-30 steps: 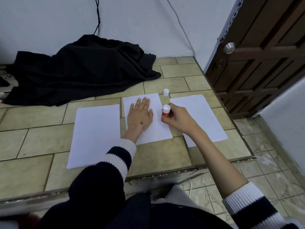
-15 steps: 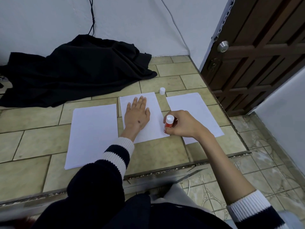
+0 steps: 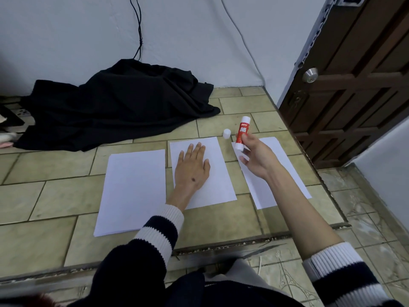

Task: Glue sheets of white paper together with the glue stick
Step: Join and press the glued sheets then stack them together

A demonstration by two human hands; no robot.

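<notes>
Three lots of white paper lie on the tiled platform: a stack on the left [image 3: 132, 191], a single middle sheet [image 3: 218, 178] and a right sheet [image 3: 285, 173]. My left hand [image 3: 192, 169] lies flat, fingers spread, on the middle sheet. My right hand [image 3: 254, 156] holds the red and white glue stick [image 3: 242, 132] lifted above the gap between the middle and right sheets, roughly upright. Its white cap [image 3: 226, 133] stands on the tiles just left of the stick, beyond the middle sheet.
A heap of black cloth [image 3: 119, 105] lies at the back left against the wall, with a cable [image 3: 139, 29] hanging above it. A dark wooden door [image 3: 354, 85] stands at the right. The platform's front edge [image 3: 221, 247] drops to a lower floor.
My right hand has lifted the glue stick off the middle sheet's right edge and carried it up and away toward the cap. My left hand stays flat on the sheet.
</notes>
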